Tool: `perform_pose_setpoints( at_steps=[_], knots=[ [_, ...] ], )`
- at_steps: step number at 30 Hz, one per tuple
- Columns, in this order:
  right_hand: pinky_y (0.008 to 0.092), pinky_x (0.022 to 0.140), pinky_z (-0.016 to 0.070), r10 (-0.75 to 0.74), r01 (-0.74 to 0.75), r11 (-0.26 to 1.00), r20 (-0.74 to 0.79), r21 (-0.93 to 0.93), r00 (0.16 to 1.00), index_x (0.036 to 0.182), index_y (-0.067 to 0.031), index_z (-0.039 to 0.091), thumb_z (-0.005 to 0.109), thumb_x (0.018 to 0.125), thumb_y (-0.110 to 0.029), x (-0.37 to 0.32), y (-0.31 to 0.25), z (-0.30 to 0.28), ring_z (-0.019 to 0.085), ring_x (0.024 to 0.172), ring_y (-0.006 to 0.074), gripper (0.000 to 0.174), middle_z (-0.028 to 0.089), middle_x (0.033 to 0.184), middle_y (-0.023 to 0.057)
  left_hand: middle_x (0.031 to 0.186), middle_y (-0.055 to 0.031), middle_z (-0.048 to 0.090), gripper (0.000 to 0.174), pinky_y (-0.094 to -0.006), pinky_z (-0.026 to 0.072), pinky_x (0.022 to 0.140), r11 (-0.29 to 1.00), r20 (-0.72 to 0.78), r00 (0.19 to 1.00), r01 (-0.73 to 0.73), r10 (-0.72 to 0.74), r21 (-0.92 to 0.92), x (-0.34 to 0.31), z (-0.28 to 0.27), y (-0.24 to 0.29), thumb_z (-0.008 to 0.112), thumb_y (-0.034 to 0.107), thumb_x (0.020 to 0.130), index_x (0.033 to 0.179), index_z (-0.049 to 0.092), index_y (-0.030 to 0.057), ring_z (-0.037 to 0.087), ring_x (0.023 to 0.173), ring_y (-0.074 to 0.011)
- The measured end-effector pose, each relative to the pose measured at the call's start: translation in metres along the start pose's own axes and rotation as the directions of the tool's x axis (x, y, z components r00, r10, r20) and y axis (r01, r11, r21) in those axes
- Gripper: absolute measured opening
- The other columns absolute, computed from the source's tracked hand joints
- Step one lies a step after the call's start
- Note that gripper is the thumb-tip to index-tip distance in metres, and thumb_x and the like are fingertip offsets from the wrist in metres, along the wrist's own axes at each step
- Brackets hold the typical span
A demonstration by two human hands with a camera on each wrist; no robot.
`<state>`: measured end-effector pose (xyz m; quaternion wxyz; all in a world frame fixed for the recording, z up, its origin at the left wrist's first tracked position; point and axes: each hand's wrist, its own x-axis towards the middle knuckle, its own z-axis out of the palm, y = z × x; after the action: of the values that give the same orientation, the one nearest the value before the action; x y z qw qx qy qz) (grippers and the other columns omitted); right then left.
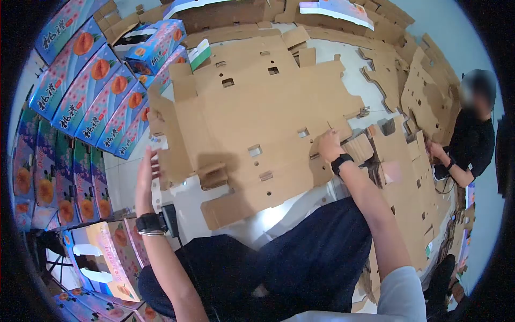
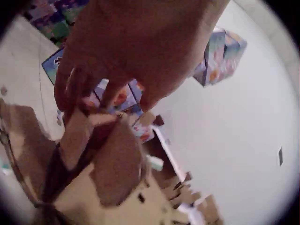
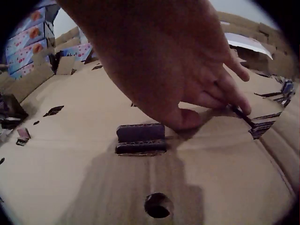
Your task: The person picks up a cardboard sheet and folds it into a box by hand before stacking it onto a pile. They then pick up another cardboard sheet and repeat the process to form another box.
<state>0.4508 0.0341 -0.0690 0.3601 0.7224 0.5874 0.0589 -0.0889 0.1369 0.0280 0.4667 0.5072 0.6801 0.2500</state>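
A large flat cardboard box blank (image 1: 257,102) with cut slots and holes lies in front of me. My right hand (image 1: 330,146) is at its near right part. In the right wrist view, the curled fingers and thumb of that hand pinch the cardboard beside a dark slit (image 3: 243,117). My left hand (image 1: 146,174) is at the blank's left side, by a folded-up side flap (image 1: 174,142), with fingers extended. Seen from the left wrist, its fingertips overlap the top edges of raised brown flaps (image 2: 117,164).
Printed peach boxes (image 1: 99,99) are stacked at the left, with an opened carton (image 1: 102,252) below them. More cardboard blanks (image 1: 407,177) pile up on the right, where another person (image 1: 472,139) handles cardboard. Cardboard pieces (image 1: 225,19) also line the back.
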Motion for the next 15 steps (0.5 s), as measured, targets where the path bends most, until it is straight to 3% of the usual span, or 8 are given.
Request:
perform_pose_setpoints(
  at_steps=[2, 6, 8, 9, 11, 13, 14, 15],
  knots=[
    [0.0566, 0.091, 0.0373, -0.057, 0.06, 0.996, 0.054, -0.071, 0.997, 0.12, -0.003, 0.061, 0.052, 0.087, -0.029, -0.003, 0.002, -0.009, 0.046, 0.122, 0.0411, 0.043, 0.053, 0.129, 0.0229, 0.101, -0.0053, 0.057, 0.06, -0.0277, 0.0408, 0.086, 0.907, 0.214, 0.97, -0.018, 0.118, -0.42, -0.019, 0.004, 0.021, 0.049, 0.051, 0.092, 0.127, 0.054, 0.0018, 0.054, 0.088, -0.0134],
    [0.0537, 0.086, 0.0398, -0.017, 0.031, 0.995, 0.145, -0.092, 0.989, 0.121, -0.004, 0.061, 0.053, 0.088, -0.028, 0.001, -0.001, -0.018, 0.045, 0.124, 0.042, 0.042, 0.053, 0.13, 0.0226, 0.101, -0.0052, 0.054, 0.056, -0.0275, 0.0417, 0.08, 0.866, 0.174, 0.96, -0.11, 0.219, -0.487, -0.038, 0.03, 0.029, 0.053, 0.049, 0.091, 0.129, 0.053, 0.0072, 0.051, 0.084, -0.0116],
    [0.0553, 0.099, 0.0358, -0.013, 0.014, 1.0, 0.237, -0.003, 0.971, 0.125, -0.0025, 0.057, 0.07, 0.076, -0.031, -0.003, 0.0, -0.03, 0.04, 0.129, 0.0381, 0.059, 0.046, 0.137, 0.0234, 0.104, -0.0046, 0.052, 0.051, -0.0288, 0.0429, 0.08, 0.954, 0.059, 0.96, -0.264, 0.274, -0.144, -0.04, 0.039, 0.027, 0.06, 0.043, 0.089, 0.131, 0.052, 0.0152, 0.052, 0.086, -0.0118],
    [0.0553, 0.099, 0.0358, -0.013, 0.014, 1.0, 0.238, -0.003, 0.971, 0.125, -0.0025, 0.057, 0.07, 0.076, -0.031, -0.005, 0.0, -0.031, 0.04, 0.129, 0.0381, 0.059, 0.046, 0.137, 0.0234, 0.111, -0.0059, 0.048, 0.049, -0.0296, 0.0436, 0.082, 0.97, 0.068, 0.971, -0.22, 0.227, -0.102, -0.033, 0.041, 0.022, 0.068, 0.036, 0.086, 0.129, 0.052, 0.0201, 0.053, 0.093, -0.0141],
    [0.0548, 0.086, 0.0402, 0.005, -0.002, 1.0, 0.121, -0.021, 0.993, 0.124, -0.0036, 0.059, 0.052, 0.09, -0.023, -0.009, -0.003, -0.03, 0.041, 0.127, 0.0446, 0.04, 0.048, 0.136, 0.0225, 0.113, -0.0083, 0.047, 0.049, -0.0307, 0.0439, 0.082, 0.953, 0.033, 0.957, -0.284, 0.288, -0.103, -0.021, 0.051, 0.013, 0.071, 0.033, 0.083, 0.126, 0.053, 0.0182, 0.053, 0.097, -0.0175],
    [0.0552, 0.086, 0.0401, 0.007, -0.002, 0.999, 0.138, -0.038, 0.99, 0.125, -0.0031, 0.058, 0.051, 0.09, -0.023, -0.006, -0.004, -0.029, 0.041, 0.128, 0.0448, 0.041, 0.047, 0.137, 0.0225, 0.115, -0.0107, 0.046, 0.049, -0.0319, 0.0441, 0.083, 0.932, -0.001, 0.937, -0.346, 0.348, -0.105, -0.024, 0.056, 0.017, 0.073, 0.03, 0.081, 0.124, 0.054, 0.0162, 0.053, 0.101, -0.0208],
    [0.0557, 0.086, 0.04, 0.01, -0.002, 0.999, 0.155, -0.053, 0.988, 0.126, -0.0026, 0.057, 0.05, 0.091, -0.024, -0.005, -0.004, -0.028, 0.04, 0.128, 0.045, 0.042, 0.047, 0.137, 0.0226, 0.117, -0.0131, 0.045, 0.049, -0.0346, 0.0423, 0.087, 0.865, -0.088, 0.87, -0.461, 0.484, 0.197, -0.028, 0.059, 0.017, 0.075, 0.028, 0.078, 0.121, 0.054, 0.0149, 0.051, 0.105, -0.0255],
    [0.0557, 0.086, 0.04, 0.011, -0.003, 0.999, 0.157, -0.054, 0.987, 0.126, -0.0026, 0.057, 0.05, 0.091, -0.024, -0.004, -0.005, -0.026, 0.04, 0.128, 0.045, 0.042, 0.047, 0.137, 0.0226, 0.118, -0.0155, 0.044, 0.05, -0.0373, 0.0406, 0.09, 0.715, -0.124, 0.771, -0.501, 0.624, 0.488, -0.035, 0.063, 0.023, 0.076, 0.025, 0.076, 0.119, 0.054, 0.0136, 0.049, 0.109, -0.0302]
  ],
)
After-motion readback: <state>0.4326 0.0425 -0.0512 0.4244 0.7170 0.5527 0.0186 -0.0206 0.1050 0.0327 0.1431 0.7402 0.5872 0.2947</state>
